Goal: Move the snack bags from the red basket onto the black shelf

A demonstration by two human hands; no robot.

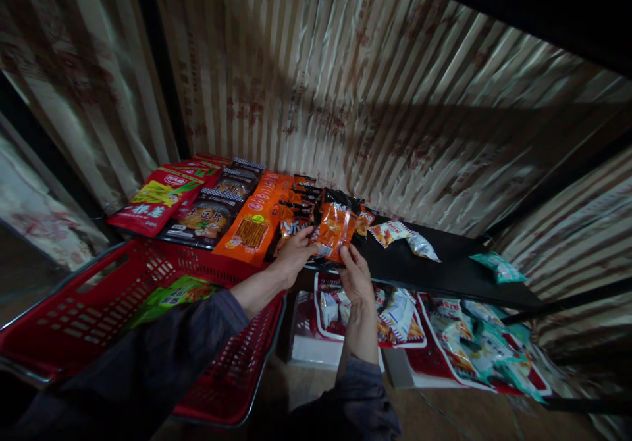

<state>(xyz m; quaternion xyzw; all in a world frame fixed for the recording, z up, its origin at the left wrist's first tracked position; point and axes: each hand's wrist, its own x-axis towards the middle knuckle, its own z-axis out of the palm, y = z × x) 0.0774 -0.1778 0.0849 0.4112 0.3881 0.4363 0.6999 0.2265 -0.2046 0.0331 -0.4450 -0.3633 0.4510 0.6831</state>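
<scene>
Both of my hands grip one orange and black snack bag (pixel 333 226) just over the front edge of the black shelf (pixel 432 263). My left hand (pixel 296 253) holds its left side, and my right hand (pixel 355 273) has its lower right corner. Behind and left of it lie several small black and orange snack packets (pixel 301 204), partly hidden. A long orange snack bag (pixel 259 220) lies flat to their left. Right of my hands, a white and red snack packet (pixel 391 232) rests on the shelf.
Brown bags (pixel 205 214) and red bags (pixel 160 197) fill the shelf's left end. A teal packet (pixel 498 267) lies far right. Below stand a red basket (pixel 44 326) with a green bag (pixel 172 296) and two red trays (pixel 419 342) of small packets. Black posts (pixel 160 59) frame the shelf.
</scene>
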